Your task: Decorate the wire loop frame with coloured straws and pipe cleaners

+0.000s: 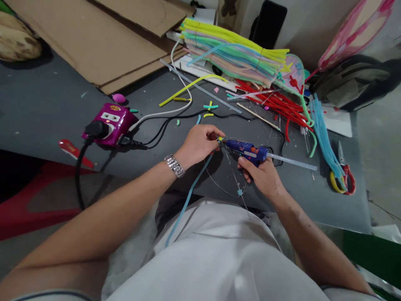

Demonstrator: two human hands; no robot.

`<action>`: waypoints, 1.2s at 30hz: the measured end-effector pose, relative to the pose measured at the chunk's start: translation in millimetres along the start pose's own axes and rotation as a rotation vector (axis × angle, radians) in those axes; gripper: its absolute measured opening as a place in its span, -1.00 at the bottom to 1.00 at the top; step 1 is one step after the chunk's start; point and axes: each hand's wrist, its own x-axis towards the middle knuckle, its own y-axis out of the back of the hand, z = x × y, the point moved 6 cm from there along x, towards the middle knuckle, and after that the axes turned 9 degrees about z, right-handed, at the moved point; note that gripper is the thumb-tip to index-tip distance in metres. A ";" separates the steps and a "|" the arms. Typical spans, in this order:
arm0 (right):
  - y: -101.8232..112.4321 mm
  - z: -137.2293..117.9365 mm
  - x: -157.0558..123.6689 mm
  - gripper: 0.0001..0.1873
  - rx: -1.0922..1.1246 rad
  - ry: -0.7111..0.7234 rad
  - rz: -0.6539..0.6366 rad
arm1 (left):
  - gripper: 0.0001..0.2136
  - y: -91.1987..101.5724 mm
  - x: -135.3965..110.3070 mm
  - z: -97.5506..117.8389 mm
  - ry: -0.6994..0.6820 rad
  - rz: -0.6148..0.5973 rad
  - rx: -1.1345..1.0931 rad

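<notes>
My right hand (261, 173) is wrapped round the grip of a blue hot glue gun (247, 149), with a clear glue stick (293, 161) poking out of its back. The nozzle points left and meets the fingertips of my left hand (203, 142). Those fingers pinch a light blue pipe cleaner (191, 190), whose long end hangs down to my lap. A small yellow bit (220, 139) shows at the fingertips; how it joins the rest is hidden. Below the nozzle dangles a thin wire loop with a small blue piece (240, 192) on it.
Behind lie bundled pastel pipe cleaners (232, 50), red ones (275, 104) and cardboard sheets (78, 37). A purple power socket (109, 123) with cables sits left, near a red box cutter (75, 152). Scissors (343, 175) and blue pipe cleaners (324, 133) lie right, by the table edge.
</notes>
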 end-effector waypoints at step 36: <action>-2.0 5.0 4.8 -0.54 0.048 0.005 -0.055 | -0.76 -1.2 -0.6 -1.8 0.080 -0.030 -0.058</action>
